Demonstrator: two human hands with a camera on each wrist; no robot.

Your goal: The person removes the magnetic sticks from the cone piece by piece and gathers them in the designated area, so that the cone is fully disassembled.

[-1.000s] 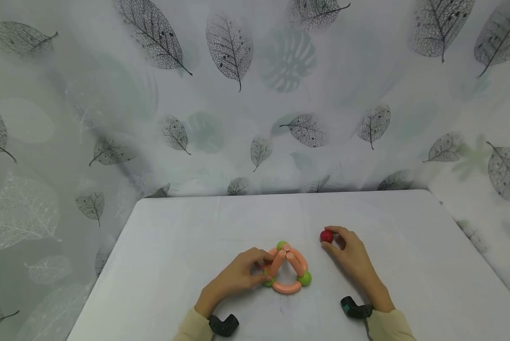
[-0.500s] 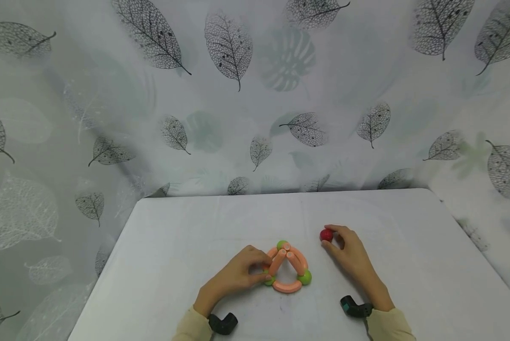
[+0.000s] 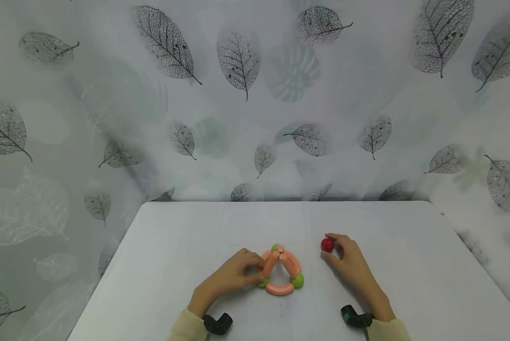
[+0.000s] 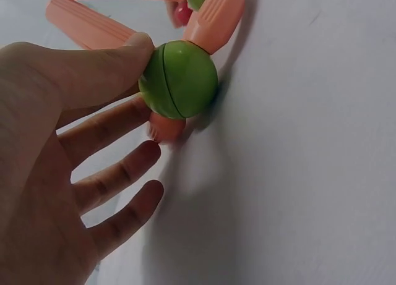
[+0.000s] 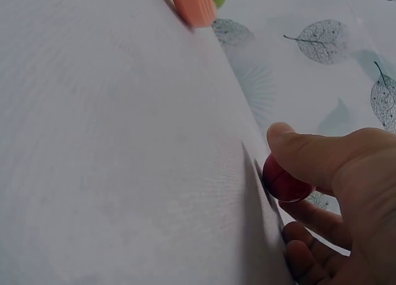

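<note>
In the head view, my left hand [image 3: 233, 275] is at the left side of a ring of orange rods joined by green balls. A curved orange rod [image 3: 279, 289] forms its near side, and two straight orange rods lean together over the middle. The left wrist view shows thumb and forefinger pinching a green ball [image 4: 179, 80] of this ring, the other fingers spread below. My right hand [image 3: 352, 263], to the right of the ring, pinches a red ball [image 3: 327, 244] between thumb and fingers. In the right wrist view the red ball [image 5: 286, 178] sits close to the table surface.
A white table [image 3: 204, 227] with rounded far corners carries everything. Behind and beside it hangs a pale cloth [image 3: 246, 118] printed with leaves. Each wrist wears a black camera mount, the left one [image 3: 218, 324] and the right one [image 3: 356, 316].
The head view has tilted slightly upward. My left hand and the ring have shifted a little to the left, away from the red ball. My right hand keeps its pinch on the red ball.
</note>
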